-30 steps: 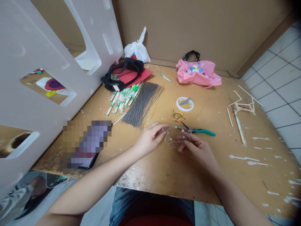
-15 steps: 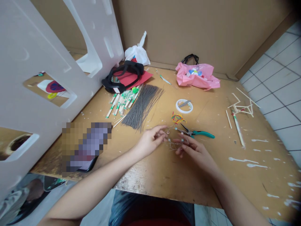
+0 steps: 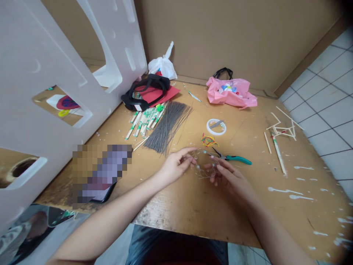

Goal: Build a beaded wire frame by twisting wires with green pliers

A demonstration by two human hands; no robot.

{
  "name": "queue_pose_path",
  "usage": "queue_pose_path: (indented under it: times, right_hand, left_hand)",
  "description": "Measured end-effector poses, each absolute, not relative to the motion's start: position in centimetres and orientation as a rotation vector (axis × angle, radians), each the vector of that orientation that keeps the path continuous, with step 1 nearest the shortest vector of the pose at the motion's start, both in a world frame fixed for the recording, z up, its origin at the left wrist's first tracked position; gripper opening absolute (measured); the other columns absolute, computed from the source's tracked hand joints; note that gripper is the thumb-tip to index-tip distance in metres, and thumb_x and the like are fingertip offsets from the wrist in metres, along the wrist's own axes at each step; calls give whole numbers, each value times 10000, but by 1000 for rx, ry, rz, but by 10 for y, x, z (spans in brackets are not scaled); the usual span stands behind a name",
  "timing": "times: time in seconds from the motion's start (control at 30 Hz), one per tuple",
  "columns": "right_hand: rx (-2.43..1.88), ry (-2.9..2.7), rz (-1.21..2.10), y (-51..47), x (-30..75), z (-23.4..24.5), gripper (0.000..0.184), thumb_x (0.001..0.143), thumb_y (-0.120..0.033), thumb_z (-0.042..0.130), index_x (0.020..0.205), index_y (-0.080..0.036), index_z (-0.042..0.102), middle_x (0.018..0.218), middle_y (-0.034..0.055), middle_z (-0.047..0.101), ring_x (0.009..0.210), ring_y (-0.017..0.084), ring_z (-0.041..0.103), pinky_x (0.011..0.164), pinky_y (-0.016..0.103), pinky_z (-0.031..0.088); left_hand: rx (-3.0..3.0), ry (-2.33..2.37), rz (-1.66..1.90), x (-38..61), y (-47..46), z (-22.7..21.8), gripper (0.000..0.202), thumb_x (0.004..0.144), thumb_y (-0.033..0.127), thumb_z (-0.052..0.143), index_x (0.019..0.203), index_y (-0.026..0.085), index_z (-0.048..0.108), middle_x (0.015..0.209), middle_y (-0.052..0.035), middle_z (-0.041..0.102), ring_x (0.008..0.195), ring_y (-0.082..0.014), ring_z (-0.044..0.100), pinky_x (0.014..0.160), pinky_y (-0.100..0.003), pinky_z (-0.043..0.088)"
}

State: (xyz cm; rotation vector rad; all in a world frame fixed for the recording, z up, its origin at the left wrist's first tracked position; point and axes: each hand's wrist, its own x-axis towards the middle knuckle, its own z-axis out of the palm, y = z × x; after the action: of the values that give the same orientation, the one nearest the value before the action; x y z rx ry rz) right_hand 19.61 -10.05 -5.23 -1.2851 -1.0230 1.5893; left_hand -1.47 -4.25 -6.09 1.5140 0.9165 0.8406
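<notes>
A thin wire loop strung with a few pale blue and pink beads, a beaded wire ring (image 3: 204, 151), is held up above the wooden table between both hands. My left hand (image 3: 180, 162) pinches its left side with thumb and fingers. On the other side, my right hand (image 3: 228, 175) has its thumb and fingers closed on the ring's right edge. Pliers (image 3: 238, 159) with teal handles lie just beyond my right hand, their jaws partly behind the wire. Tangled red, yellow and green cords (image 3: 209, 140) lie beyond the ring.
A white tape roll (image 3: 216, 127), a bundle of grey wires (image 3: 169, 127), wrapped chopsticks (image 3: 146, 121) and a black headset (image 3: 146, 92) lie farther back. A pink bag (image 3: 231, 92) stands at the back. Left is a phone (image 3: 106, 176); right, a stick frame (image 3: 284, 129). A white plastic panel (image 3: 63, 51) borders the left.
My right fingers have shifted slightly on the ring, and the ring has tilted a little. My left hand keeps nearly the same pinch. The view has moved slightly.
</notes>
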Motion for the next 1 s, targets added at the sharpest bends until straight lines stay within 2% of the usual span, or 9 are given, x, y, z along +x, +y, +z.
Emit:
queue_pose_path:
  times: [0.17, 0.33, 0.57, 0.8, 1.0]
  right_hand:
    - [-1245, -927, 1604, -101, 197, -55, 432, 817, -455, 604, 1166, -201, 598, 1033, 106, 688, 627, 137, 602, 609, 317, 481]
    - [-1304, -1023, 1551, -101, 198, -54, 466, 814, -497, 592, 1167, -192, 601, 1025, 114, 696, 586, 136, 595, 559, 311, 478]
    - [-1319, -1095, 1558, -100, 200, -49, 476, 827, -498, 574, 1186, -187, 599, 1061, 120, 693, 598, 136, 593, 609, 327, 494]
    - [-1261, -1023, 1630, -101, 200, -53, 450, 843, -479, 563, 1200, -206, 596, 1080, 111, 689, 627, 147, 620, 637, 337, 497]
    - [-1201, -951, 1667, -101, 199, -52, 465, 833, -512, 547, 1160, -187, 615, 1086, 140, 685, 660, 175, 635, 647, 362, 502]
  left_hand:
    - [1579, 836, 765, -19, -43, -54, 405, 860, 248, 499, 1248, 141, 543, 885, -82, 703, 747, -130, 630, 666, -244, 482]
    - [1578, 788, 688, -22, -42, -49, 428, 859, 232, 502, 1279, 151, 522, 920, -88, 695, 764, -126, 618, 706, -263, 484]
    - [1413, 689, 639, -23, -43, -44, 449, 854, 227, 530, 1298, 170, 497, 1022, -117, 680, 801, -128, 627, 728, -278, 489]
    - [1373, 745, 654, -21, -42, -46, 440, 842, 257, 557, 1268, 162, 510, 990, -110, 690, 754, -125, 624, 648, -249, 482]
    - [1342, 736, 676, -21, -41, -51, 416, 838, 265, 562, 1238, 163, 511, 971, -96, 689, 709, -109, 623, 604, -231, 476]
